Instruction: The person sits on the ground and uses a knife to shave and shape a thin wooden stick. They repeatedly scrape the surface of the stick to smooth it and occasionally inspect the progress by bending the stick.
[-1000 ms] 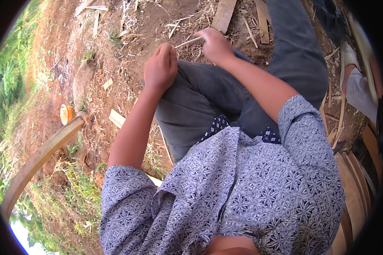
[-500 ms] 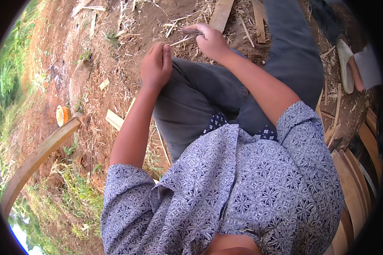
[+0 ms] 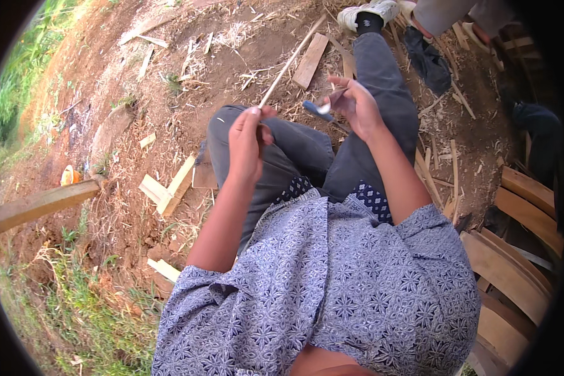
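My left hand (image 3: 249,141) is closed around the near end of a long, thin pale wooden stick (image 3: 290,62), above my bent left knee. From the fingers the stick slants away to the upper right. To the right, over my legs, my right hand (image 3: 359,111) has its thumb and fingers bent around a small dark brownish piece whose kind I cannot make out. Beside those fingertips shows a small blue and white object (image 3: 318,110), also unclear in kind. The right hand is apart from the stick.
Wood shavings and offcuts litter the dirt, among them a flat board (image 3: 310,61) and crossed pale pieces (image 3: 172,188). A curved beam (image 3: 41,208) stands left. Curved planks (image 3: 504,272) are stacked right. Dark cloth (image 3: 427,59) lies near another person's legs (image 3: 442,14).
My hands have moved apart: the right hand has drawn away rightward and down, off the stick. The left hand has lowered, and the stick now points farther away. My view has shifted.
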A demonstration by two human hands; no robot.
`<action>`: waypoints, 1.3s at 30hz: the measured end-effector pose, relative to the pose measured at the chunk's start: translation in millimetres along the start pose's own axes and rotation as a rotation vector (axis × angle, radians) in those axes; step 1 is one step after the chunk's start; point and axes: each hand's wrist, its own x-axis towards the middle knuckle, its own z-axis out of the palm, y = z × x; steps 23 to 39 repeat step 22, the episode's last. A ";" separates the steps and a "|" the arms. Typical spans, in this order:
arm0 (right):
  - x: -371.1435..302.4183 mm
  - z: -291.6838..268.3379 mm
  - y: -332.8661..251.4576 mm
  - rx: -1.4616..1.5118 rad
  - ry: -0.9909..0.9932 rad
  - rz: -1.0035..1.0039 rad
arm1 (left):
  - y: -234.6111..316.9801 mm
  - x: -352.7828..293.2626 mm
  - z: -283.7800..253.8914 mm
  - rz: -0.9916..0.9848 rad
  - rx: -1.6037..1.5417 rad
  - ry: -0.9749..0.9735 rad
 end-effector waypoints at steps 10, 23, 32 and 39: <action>-121.4 41.4 -27.0 -0.133 -0.282 -0.204 | -2.2 -89.5 60.9 -0.173 -0.418 -0.479; -162.7 55.3 -49.5 -0.389 -0.235 -0.199 | 4.6 -95.1 64.1 0.185 0.006 -0.579; -162.7 55.3 -49.5 -0.389 -0.235 -0.199 | 4.6 -95.1 64.1 0.185 0.006 -0.579; -162.7 55.3 -49.5 -0.389 -0.235 -0.199 | 4.6 -95.1 64.1 0.185 0.006 -0.579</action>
